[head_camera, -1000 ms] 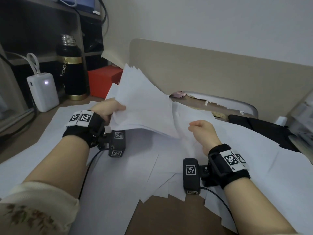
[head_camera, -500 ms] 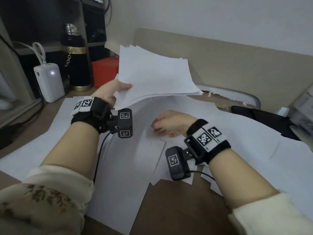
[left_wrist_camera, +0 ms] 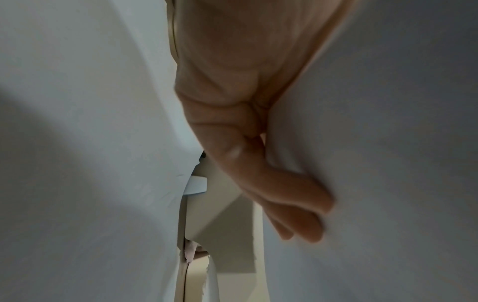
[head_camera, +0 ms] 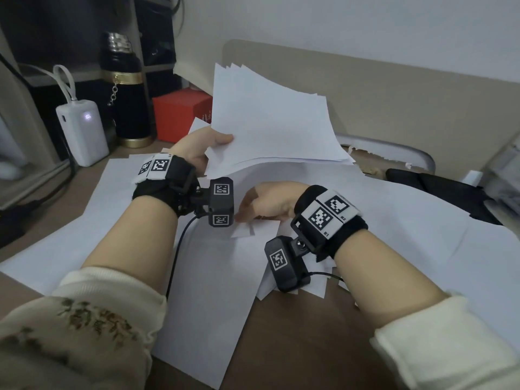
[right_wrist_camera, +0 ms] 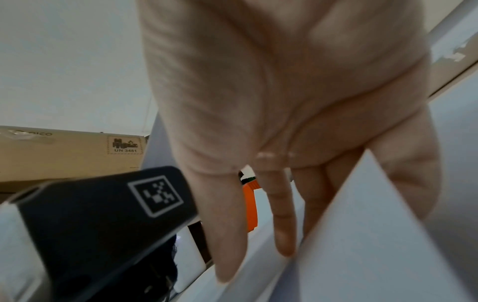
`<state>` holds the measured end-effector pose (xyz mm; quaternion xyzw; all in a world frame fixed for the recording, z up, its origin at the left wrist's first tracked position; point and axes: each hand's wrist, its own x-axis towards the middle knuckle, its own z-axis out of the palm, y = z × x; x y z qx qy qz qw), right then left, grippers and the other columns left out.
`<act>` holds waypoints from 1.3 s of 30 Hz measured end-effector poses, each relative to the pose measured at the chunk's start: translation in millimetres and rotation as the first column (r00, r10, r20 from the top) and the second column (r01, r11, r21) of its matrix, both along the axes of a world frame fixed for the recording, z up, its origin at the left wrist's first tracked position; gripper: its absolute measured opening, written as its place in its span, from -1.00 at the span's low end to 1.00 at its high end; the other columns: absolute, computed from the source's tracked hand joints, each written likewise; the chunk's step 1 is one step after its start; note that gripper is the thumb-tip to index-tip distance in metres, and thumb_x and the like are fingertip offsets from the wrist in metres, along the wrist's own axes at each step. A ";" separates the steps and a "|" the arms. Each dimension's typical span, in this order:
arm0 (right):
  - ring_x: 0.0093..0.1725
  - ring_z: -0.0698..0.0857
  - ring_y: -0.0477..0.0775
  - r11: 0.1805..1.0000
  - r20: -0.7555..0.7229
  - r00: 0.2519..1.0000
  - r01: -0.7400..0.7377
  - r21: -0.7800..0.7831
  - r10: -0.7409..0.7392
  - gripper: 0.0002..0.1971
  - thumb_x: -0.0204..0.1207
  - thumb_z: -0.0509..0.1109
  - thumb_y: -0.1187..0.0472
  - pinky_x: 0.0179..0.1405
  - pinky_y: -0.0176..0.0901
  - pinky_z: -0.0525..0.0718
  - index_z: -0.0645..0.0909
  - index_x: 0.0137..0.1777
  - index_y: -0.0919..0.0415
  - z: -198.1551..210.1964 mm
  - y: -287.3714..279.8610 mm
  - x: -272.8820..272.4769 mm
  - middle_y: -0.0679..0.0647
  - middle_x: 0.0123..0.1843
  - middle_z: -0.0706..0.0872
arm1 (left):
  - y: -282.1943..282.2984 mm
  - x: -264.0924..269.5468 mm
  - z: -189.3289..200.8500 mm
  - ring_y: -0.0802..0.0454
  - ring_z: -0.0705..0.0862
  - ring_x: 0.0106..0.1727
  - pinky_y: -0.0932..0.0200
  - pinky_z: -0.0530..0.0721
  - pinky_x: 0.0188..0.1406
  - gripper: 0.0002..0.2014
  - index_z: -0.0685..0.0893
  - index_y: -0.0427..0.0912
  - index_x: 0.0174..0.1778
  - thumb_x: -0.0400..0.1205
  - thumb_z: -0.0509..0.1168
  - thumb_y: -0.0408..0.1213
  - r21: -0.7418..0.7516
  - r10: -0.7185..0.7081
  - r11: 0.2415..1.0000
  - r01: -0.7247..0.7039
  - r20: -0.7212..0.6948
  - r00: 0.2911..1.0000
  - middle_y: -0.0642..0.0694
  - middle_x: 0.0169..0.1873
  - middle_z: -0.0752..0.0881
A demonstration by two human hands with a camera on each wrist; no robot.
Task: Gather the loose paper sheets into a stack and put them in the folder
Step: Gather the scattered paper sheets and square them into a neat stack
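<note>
Stack higher than before (left hand)

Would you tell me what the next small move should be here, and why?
Probably pinch the loose sheet with the right hand and lift it toward the stack that the left hand holds raised. The sheet's edge lies between the right thumb and fingers, though a firm grip isn't clear, and other sheets lie scattered on the table.

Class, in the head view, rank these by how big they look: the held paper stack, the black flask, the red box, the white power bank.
1. held paper stack
2. black flask
3. red box and white power bank look about alike; paper hides part of the box, so unranked.
</note>
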<state>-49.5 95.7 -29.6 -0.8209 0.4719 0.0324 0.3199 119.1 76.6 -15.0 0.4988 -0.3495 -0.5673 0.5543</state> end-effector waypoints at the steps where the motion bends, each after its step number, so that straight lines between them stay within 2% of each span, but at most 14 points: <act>1: -0.26 0.58 -0.08 1.000 0.042 0.999 -0.014 0.026 0.013 -0.81 0.49 0.51 0.12 -0.37 -0.31 0.44 0.64 0.07 0.07 -1.0 0.8 0.7 -0.09 -0.23 0.62 | -0.3 -0.3 0.2 -0.11 0.73 0.01 -0.02 0.69 0.15 -0.81 0.64 -0.24 0.18 0.71 0.19 -0.44 -0.004 0.001 1.000 -0.001 -0.005 1.000 -0.18 0.23 0.70; 5: -0.39 0.65 -0.19 0.985 0.188 0.982 -0.014 0.173 -0.019 -0.79 0.47 0.44 0.46 -0.52 -0.46 0.54 0.67 -0.05 0.12 -4.1 4.6 -2.2 -0.06 -0.36 0.63 | -0.3 -2.8 2.2 -0.14 0.70 0.07 -0.06 0.63 0.27 -0.82 0.64 -0.24 0.16 0.71 0.18 -0.42 0.005 -0.014 1.000 0.014 -0.008 1.000 -0.17 0.19 0.70; 7: -0.37 0.63 -0.17 0.994 0.173 0.984 0.009 0.111 -0.028 -0.79 0.44 0.47 0.43 -0.52 -0.44 0.49 0.71 -0.05 0.10 -2.8 5.6 -5.3 -0.10 -0.37 0.62 | 0.4 -4.0 4.5 -0.14 0.71 0.07 -0.08 0.61 0.32 -0.73 0.61 -0.29 0.31 0.71 0.21 -0.39 0.016 -0.020 1.000 0.019 0.010 1.000 -0.16 0.14 0.71; 11: -0.16 0.64 -0.08 0.990 0.188 0.973 0.141 -0.011 -0.136 -0.75 0.42 0.47 0.35 -0.41 -0.34 0.53 0.74 0.00 0.01 1.7 -0.7 -22.5 -0.06 -0.12 0.68 | 1.7 -8.0 16.6 -0.17 0.71 0.20 -0.08 0.63 0.31 -0.66 0.56 -0.29 0.41 0.71 0.18 -0.42 -0.023 -0.050 0.998 0.051 0.029 0.998 -0.19 0.24 0.71; 14: -0.15 0.62 -0.08 0.961 0.252 0.935 0.271 -0.056 -0.249 -0.76 0.46 0.43 0.36 -0.59 -0.44 0.50 0.72 0.06 0.08 5.3 -7.1 -46.8 -0.02 -0.05 0.67 | 4.0 -13.9 25.0 -0.10 0.78 0.00 0.02 0.77 0.04 -0.74 0.59 -0.26 0.30 0.71 0.16 -0.45 -0.063 -0.063 0.996 0.064 0.017 0.998 -0.17 0.11 0.75; 16: -0.06 0.62 -0.02 0.939 0.241 0.918 0.338 -0.066 -0.314 -0.75 0.49 0.42 0.37 -0.51 -0.37 0.55 0.71 0.12 0.14 8.9 -10.2 -64.3 0.00 -0.02 0.67 | 3.9 -16.1 24.9 -0.10 0.80 -0.05 0.02 0.80 -0.10 -0.75 0.62 -0.24 0.26 0.70 0.18 -0.46 -0.064 -0.045 0.997 0.045 -0.003 0.999 -0.17 0.09 0.77; 22: 0.14 0.52 0.05 0.917 0.010 0.922 0.387 -0.098 -0.388 -0.70 0.58 0.35 0.39 -0.14 -0.21 0.68 0.64 0.30 0.22 19.0 -16.2 -106.0 0.02 0.14 0.52 | 2.1 -24.4 8.8 -0.15 0.75 0.15 -0.07 0.73 0.12 -0.65 0.60 -0.23 0.39 0.67 0.27 -0.42 0.023 -0.010 1.000 0.009 0.029 1.000 -0.16 0.28 0.71; 26: 0.12 0.55 0.08 0.922 -0.097 0.918 0.376 -0.096 -0.385 -0.72 0.61 0.37 0.24 -0.04 -0.15 0.63 0.62 0.30 0.13 16.8 -19.6 -115.3 0.06 0.21 0.50 | 0.7 -32.7 -5.6 -0.12 0.75 0.10 0.04 0.81 -0.24 -0.59 0.56 -0.17 0.45 0.66 0.27 -0.46 0.002 0.022 1.000 -0.022 -0.036 0.999 -0.16 0.27 0.72; 29: 0.43 0.47 0.13 0.921 -0.141 0.916 0.352 -0.167 -0.376 -0.59 0.65 0.30 0.11 0.17 -0.12 0.51 0.51 0.47 0.17 13.3 -24.1 -120.0 0.09 0.45 0.49 | -0.6 -35.7 -13.9 -0.08 0.75 -0.02 0.08 0.74 -0.17 -0.73 0.63 -0.15 0.30 0.69 0.25 -0.38 0.010 -0.017 1.000 0.017 -0.019 1.000 -0.13 0.16 0.75; 31: 0.39 0.52 0.16 0.907 -0.075 0.909 0.397 -0.137 -0.409 -0.56 0.66 0.28 0.09 0.28 -0.07 0.51 0.49 0.49 0.23 5.1 -31.4 -124.2 0.14 0.40 0.54 | -1.1 -36.0 -17.0 -0.04 0.76 -0.12 0.13 0.70 -0.20 -0.83 0.65 -0.08 0.16 0.71 0.23 -0.34 0.004 -0.041 0.999 0.041 -0.009 0.999 -0.09 0.00 0.77; 34: -0.14 0.58 0.08 0.831 0.215 0.808 0.556 0.033 -0.549 -0.67 0.61 0.34 0.21 -0.12 -0.11 0.57 0.59 0.33 0.34 -7.3 -42.2 -133.1 0.17 0.01 0.60 | -2.1 -35.4 -21.1 0.00 0.79 -0.23 0.17 0.69 -0.27 -0.87 0.67 -0.06 0.09 0.71 0.24 -0.31 0.004 -0.029 1.000 0.029 -0.009 1.000 -0.05 -0.14 0.79; 35: -0.19 0.56 0.00 0.795 0.295 0.748 0.602 0.072 -0.594 -0.74 0.61 0.34 0.25 -0.22 -0.23 0.56 0.62 0.27 0.30 -9.9 -43.5 -136.2 0.14 0.00 0.61 | -2.2 -35.2 -22.9 -0.04 0.79 -0.18 0.14 0.68 -0.20 -0.86 0.67 -0.07 0.12 0.71 0.24 -0.30 -0.002 -0.025 1.000 0.025 -0.016 1.000 -0.07 -0.11 0.80; 37: -0.07 0.58 -0.03 0.725 0.471 0.602 0.677 0.128 -0.645 -0.75 0.60 0.34 0.35 -0.16 -0.26 0.60 0.65 0.25 0.27 -15.2 -48.0 -143.7 0.12 0.15 0.65 | -4.7 -35.2 -26.6 -0.14 0.75 0.04 0.05 0.66 -0.01 -0.78 0.65 -0.09 0.25 0.70 0.25 -0.29 -0.027 -0.025 0.999 0.024 -0.016 1.000 -0.14 0.06 0.78; 39: -0.02 0.61 0.03 0.652 0.615 0.427 0.733 0.193 -0.663 -0.78 0.55 0.33 0.41 -0.24 -0.20 0.63 0.71 0.12 0.24 -20.2 -50.5 -148.9 0.15 0.15 0.68 | -5.8 -35.6 -29.3 -0.10 0.76 -0.01 0.10 0.67 -0.10 -0.80 0.66 -0.07 0.22 0.71 0.25 -0.29 -0.051 -0.020 0.998 0.019 -0.008 1.000 -0.12 0.04 0.78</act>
